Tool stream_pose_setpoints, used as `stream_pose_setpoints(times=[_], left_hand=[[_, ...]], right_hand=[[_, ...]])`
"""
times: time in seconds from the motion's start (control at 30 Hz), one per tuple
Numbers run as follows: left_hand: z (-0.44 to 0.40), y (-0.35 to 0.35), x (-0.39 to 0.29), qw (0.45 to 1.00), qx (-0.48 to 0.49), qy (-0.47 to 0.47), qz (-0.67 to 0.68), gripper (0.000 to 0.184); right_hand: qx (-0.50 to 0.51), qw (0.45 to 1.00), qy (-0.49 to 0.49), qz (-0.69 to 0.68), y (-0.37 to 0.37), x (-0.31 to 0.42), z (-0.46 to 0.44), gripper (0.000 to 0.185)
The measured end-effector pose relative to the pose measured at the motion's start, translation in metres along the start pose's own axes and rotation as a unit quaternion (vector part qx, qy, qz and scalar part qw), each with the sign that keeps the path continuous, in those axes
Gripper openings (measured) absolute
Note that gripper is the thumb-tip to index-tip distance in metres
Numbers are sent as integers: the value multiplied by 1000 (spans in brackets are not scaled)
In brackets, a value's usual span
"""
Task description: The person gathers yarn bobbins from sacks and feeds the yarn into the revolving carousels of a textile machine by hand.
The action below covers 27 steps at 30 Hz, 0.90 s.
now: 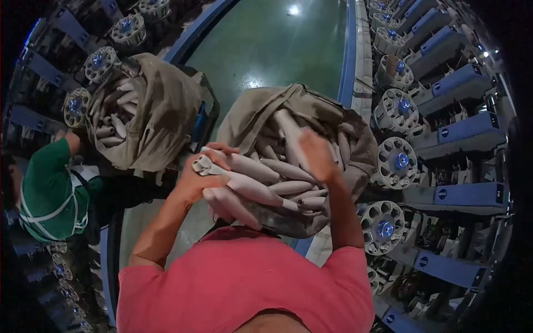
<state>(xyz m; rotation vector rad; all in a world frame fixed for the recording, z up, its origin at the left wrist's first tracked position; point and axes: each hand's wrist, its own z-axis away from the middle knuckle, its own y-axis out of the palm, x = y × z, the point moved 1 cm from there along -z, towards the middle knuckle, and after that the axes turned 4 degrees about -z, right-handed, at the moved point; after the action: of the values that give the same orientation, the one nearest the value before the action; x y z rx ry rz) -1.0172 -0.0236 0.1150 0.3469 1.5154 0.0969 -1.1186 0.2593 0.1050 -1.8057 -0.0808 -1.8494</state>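
My left hand [202,176] is closed around the ends of several pale, tapered yarn bobbins [250,188], which fan out to the right and downward. My right hand [317,152] is over the open cloth sack [244,114], beside a long pale bobbin [287,130] that points up and left. Its fingers are blurred, and I cannot make out whether they hold it. More bobbins lie heaped in the sack below both hands.
Another cloth sack [166,116] of bobbins stands at the left. Near it a co-worker in green [53,188] reaches toward a machine. Machine rows with round slotted wheels [397,161] line both sides. A green floor [266,44] runs between them.
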Motion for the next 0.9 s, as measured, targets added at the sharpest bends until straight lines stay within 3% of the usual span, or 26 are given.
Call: stream_pose_setpoints(times=[0.03, 0.1, 0.2, 0.27, 0.33, 0.4, 0.5, 0.53, 0.6, 0.67, 0.73, 0.8, 0.83, 0.9], left_hand=[[-7, 14, 2, 1000, 16, 14, -7, 22], [-14, 17, 10, 998, 52, 20, -37, 21], [-7, 3, 25, 997, 32, 33, -60, 21], [7, -1, 20, 999, -23, 28, -27, 21], [22, -7, 10, 989, -115, 33, 81, 21], [35, -33, -1, 978, -185, 58, 81, 23], [53, -72, -39, 950, -290, 115, 29, 24], [60, -84, -51, 940, -311, 140, 4, 25], [74, -104, -71, 940, -295, 154, -76, 26], [83, -111, -80, 939, -265, 180, -129, 27], [94, -117, -72, 957, -242, 101, -121, 25], [88, -90, -63, 987, -143, 39, -60, 24], [85, -85, -54, 996, -81, 14, -15, 23], [73, -63, -32, 996, 73, -44, 14, 25]], right_hand=[[49, 990, -46, 126, 34, 21, 6, 33], [31, 953, -102, 282, 83, 56, 23, 33], [91, 969, -67, 218, 82, 35, 8, 38], [73, 946, -91, 302, 63, 14, -21, 36], [-94, 932, 59, 346, 64, -44, -60, 34], [-88, 930, 68, 351, 80, -116, -87, 32], [-156, 933, 89, 313, 68, -92, -74, 25], [-185, 919, 24, 348, 53, -85, -62, 24], [-244, 942, -98, 209, 6, -49, -7, 23], [-295, 951, -84, 33, -41, -47, 53, 21], [-433, 877, -143, -150, -68, -28, 133, 33], [-535, 758, -219, -302, -52, 4, 198, 53], [-497, 733, -295, -359, -41, -9, 206, 63], [-287, 782, -216, -509, 6, -20, 238, 64]])
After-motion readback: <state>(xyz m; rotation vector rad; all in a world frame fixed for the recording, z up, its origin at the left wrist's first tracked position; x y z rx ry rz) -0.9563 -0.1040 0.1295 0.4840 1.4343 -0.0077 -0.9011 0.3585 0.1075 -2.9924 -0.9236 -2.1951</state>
